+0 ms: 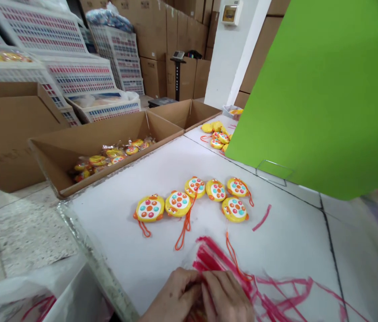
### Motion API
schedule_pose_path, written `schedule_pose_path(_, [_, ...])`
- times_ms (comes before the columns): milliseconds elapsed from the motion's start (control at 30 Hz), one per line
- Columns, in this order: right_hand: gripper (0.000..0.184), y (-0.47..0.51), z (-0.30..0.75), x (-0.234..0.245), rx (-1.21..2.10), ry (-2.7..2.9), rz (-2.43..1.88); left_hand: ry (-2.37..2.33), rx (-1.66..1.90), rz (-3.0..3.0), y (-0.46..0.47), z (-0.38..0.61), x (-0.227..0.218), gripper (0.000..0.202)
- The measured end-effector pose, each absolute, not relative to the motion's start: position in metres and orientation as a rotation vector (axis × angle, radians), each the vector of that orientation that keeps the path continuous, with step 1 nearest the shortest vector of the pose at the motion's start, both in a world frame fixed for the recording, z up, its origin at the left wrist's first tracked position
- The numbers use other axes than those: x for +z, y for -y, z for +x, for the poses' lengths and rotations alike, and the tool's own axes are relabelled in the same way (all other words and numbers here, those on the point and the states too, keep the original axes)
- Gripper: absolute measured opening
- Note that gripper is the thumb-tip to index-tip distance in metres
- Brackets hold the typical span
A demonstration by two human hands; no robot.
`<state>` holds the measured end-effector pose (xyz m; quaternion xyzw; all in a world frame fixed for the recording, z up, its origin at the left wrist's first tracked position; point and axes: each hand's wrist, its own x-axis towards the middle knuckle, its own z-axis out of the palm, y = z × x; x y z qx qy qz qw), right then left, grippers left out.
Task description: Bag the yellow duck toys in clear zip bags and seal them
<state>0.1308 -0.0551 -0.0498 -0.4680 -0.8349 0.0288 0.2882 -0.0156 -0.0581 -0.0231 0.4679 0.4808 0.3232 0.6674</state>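
Orange item [196, 314]: mostly hidden, lay beneath left hand [177, 295] and right hand [229, 297]. Fingers: bent, both sets drawn together; hold could not be told. Pink strips [210, 256]: bunched just beyond hands. Yellow toys [215, 190]: six, lay mid-table. Table [108, 210]: white, dark-seamed. Open carton [59, 154]: stood alongside, wrapped toys [96, 160] inside. Room: held crates [78, 74], stacked boxes [151, 31], pillar [222, 53], green board [326, 89].

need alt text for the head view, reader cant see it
A left hand and right hand meet over a white table, close to pink strips; anything between them is mostly hidden. Beyond lie six yellow toys, some with orange cords. An open box of wrapped toys stands at the left, a green panel at the right.
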Motion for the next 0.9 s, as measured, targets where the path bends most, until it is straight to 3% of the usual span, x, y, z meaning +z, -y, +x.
schedule_pose_path(367, [0.020,0.059,0.139,-0.016,0.446,2.272,-1.384,-1.028,0.694,0.849,0.061,-0.015,-0.027,0.021])
schedule_pose_path(900, [0.024,0.053,0.123,-0.009,0.377,2.354,-1.347,-1.252,0.648,1.362,0.063,-0.012,-0.011,0.023])
